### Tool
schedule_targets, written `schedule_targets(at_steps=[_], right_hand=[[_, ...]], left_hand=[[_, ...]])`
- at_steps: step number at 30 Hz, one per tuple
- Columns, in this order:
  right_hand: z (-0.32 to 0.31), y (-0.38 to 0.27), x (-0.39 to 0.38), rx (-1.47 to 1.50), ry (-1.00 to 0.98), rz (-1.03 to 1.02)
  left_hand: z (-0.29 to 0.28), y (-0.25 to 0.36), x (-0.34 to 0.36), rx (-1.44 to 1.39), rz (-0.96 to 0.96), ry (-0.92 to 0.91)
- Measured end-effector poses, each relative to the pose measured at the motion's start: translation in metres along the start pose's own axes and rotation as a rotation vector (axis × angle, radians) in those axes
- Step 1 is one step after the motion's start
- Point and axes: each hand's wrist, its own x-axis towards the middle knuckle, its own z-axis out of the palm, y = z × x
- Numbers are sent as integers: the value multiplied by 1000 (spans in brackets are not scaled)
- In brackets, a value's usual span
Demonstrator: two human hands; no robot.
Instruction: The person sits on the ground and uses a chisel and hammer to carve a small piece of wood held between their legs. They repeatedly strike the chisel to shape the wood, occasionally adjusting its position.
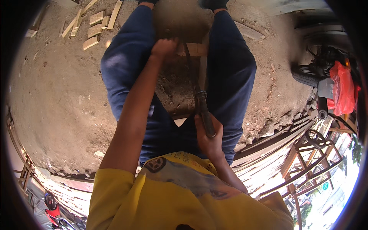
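My left hand (165, 49), slightly blurred, reaches between my knees with curled fingers at a pale wooden piece (197, 50), apparently gripping its left end. My right hand (207, 132) is closed on the dark handle of a long, thin-bladed tool (189, 69), with a metal collar below the blade. The blade runs away from me to the wood, where its far end is hard to make out. Under that piece stands a lighter wooden support (203, 73), partly hidden by the tool and my leg.
Several cut wood blocks (96, 30) lie on the dirt floor (57, 96) at upper left, a plank (249, 30) at upper right. A wheeled vehicle with a red plastic bag (341, 88) stands at right, a wooden frame (310, 165) at lower right, another vehicle (53, 212) at lower left.
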Motion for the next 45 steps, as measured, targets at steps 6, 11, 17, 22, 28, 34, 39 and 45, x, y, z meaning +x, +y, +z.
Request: schedule_targets(at_steps=[6, 11, 17, 22, 28, 34, 39, 45], right_hand=[[22, -20, 82, 72, -99, 63], [-17, 1, -5, -84, 37, -106], [22, -9, 80, 53, -45, 5], [-7, -1, 5, 13, 33, -118], [21, -9, 78, -40, -48, -64], [-6, -7, 15, 29, -18, -23], [25, -2, 80, -11, -39, -21], [12, 4, 24, -43, -32, -85]], left_hand=[[19, -9, -1, -68, -15, 105], [15, -6, 7, 34, 14, 39], [21, -7, 1, -32, 22, 155], [6, -1, 1, -20, -22, 84], [12, -5, 1, -89, 3, 114], [13, -3, 0, -23, -14, 112], [-2, 4, 1, -55, 0, 58], [7, -8, 7, -14, -40, 4]])
